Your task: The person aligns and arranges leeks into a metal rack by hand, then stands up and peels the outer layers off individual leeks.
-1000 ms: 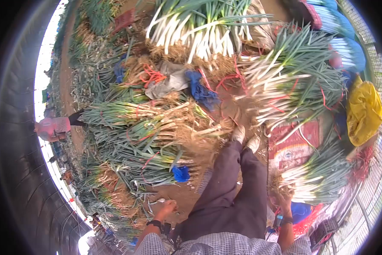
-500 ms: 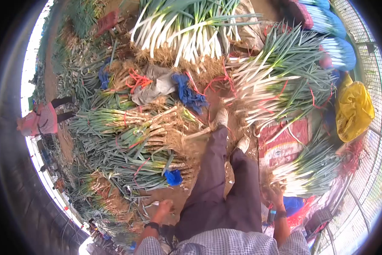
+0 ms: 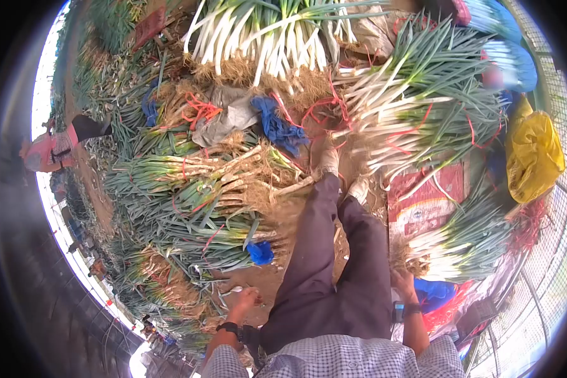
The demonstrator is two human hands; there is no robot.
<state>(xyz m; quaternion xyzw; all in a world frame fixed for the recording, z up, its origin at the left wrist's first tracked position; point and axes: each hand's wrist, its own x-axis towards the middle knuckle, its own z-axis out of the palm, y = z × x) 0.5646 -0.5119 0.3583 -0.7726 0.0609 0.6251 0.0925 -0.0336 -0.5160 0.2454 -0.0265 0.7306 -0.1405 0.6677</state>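
Note:
My left hand hangs over the brown ground by my left leg, fingers curled, with nothing visible in it. A crumpled blue plastic bag lies beyond it, apart from the hand. My right hand is at the root end of a small bundle of leeks; its fingers are partly lost against the roots, and I cannot make out whether they touch them. Behind that bundle lies a red printed sack. A larger pile of white-stemmed leeks, with red ties, spreads beyond the sack.
Untrimmed leeks cover the left side. Clean leeks stand in a heap ahead. Blue cloth, red string and a yellow bag lie about. Mesh fencing runs along the right. Another person stands far left.
The view has shifted slightly. My right hand sits a little higher beside the small bundle's roots. My left hand has barely moved. The person at far left has bent slightly.

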